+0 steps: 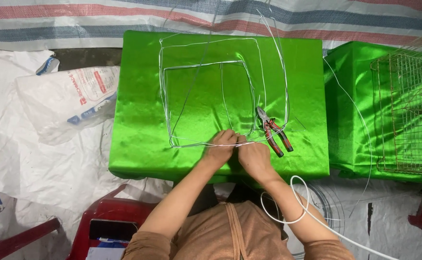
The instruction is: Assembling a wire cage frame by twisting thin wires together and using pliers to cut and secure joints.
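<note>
Two bare hands meet at the near edge of the green satin-covered table (pixel 143 96): left hand (pixel 222 144) and right hand (pixel 249 153), fingers curled, pinching the thin silver wire frame (pixel 206 65) at its near side. Red-handled pliers (pixel 274 132) lie just right of the hands. A rusty wire mesh rack (pixel 408 110) rests farther right. White cable (pixel 297 202) loops below the right forearm.

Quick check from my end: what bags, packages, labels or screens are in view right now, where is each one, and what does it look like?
White plastic sack: left of the green-covered table, lying crumpled on white sheeting; translucent white with red and blue print.
Small blue and white piece: just above the sack, partly hidden; cannot tell what it is.
Blue and white package: on the red plastic stool, bottom left, only partly visible.
No screens or signs show.
</note>
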